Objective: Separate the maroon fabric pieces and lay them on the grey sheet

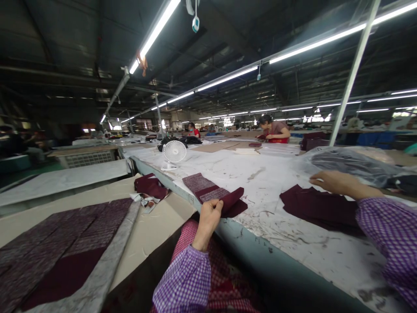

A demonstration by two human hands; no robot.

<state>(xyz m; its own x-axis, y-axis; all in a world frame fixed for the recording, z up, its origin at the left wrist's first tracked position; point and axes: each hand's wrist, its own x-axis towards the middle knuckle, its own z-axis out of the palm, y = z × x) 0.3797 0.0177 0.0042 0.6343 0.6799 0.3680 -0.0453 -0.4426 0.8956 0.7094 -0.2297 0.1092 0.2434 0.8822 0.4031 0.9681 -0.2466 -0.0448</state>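
Observation:
My left hand [210,218] is closed on the near edge of a maroon fabric piece [232,203] at the edge of the white-covered table [260,178]. Part of that piece is folded up beside my fingers. Patterned maroon fabric [205,187] with a plain band lies just beyond it. On the right, my right hand [337,182] is over the far edge of a pile of dark maroon pieces [316,206]. Its fingers are stretched out and slightly bent, with nothing visible in them.
A small white fan [174,152] stands on the table's left edge. Patterned panels [74,243] lie on a lower surface at left, near crumpled maroon fabric [151,186]. Clear plastic [352,163] lies at right. Two people [276,130] [193,130] are farther back.

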